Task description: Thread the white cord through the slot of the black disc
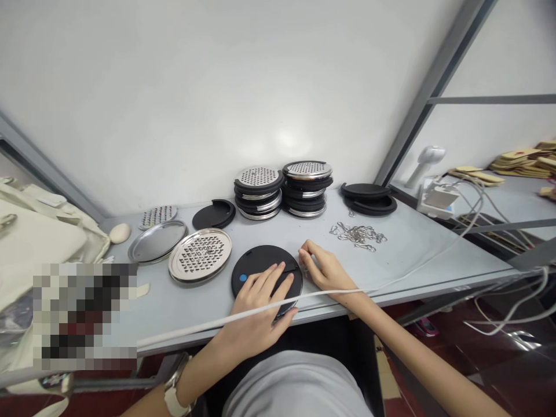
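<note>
A black round grater cover with a blue dot lies near the table's front edge. Across its top spread the fingers of my left hand, the thumb bent around the near rim. My right hand is closed in a pinch beside the cover's right edge, a bit of thin metal wire showing under the fingers, apparently a small wire hook. Similar metal wire hooks are heaped beyond that hand. Left of the cover rests a round metal grater plate.
Two stacks of graters stand by the wall, with black covers to their right. A plain metal disc and another black cover lie left. A white cable crosses in front of my hands. Pale bags crowd the left.
</note>
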Motion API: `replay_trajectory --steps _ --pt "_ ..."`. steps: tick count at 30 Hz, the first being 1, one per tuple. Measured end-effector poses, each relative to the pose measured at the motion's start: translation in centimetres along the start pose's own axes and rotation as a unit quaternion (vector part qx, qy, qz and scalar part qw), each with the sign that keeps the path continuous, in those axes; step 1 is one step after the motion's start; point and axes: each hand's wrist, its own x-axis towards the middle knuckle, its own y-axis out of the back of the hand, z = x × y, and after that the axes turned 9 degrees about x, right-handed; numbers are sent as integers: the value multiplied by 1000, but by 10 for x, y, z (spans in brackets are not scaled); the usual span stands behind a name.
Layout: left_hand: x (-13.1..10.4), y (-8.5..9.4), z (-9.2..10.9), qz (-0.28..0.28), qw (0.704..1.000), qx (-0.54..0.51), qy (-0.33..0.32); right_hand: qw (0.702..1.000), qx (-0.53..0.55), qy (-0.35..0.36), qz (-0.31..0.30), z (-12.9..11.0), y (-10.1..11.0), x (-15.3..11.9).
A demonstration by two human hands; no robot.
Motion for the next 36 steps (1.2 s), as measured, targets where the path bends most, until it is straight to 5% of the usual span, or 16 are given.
replay_trajectory --steps 36 --pt "1 0 -1 -1 1000 0 -2 999 37 -10 3 -3 1 2"
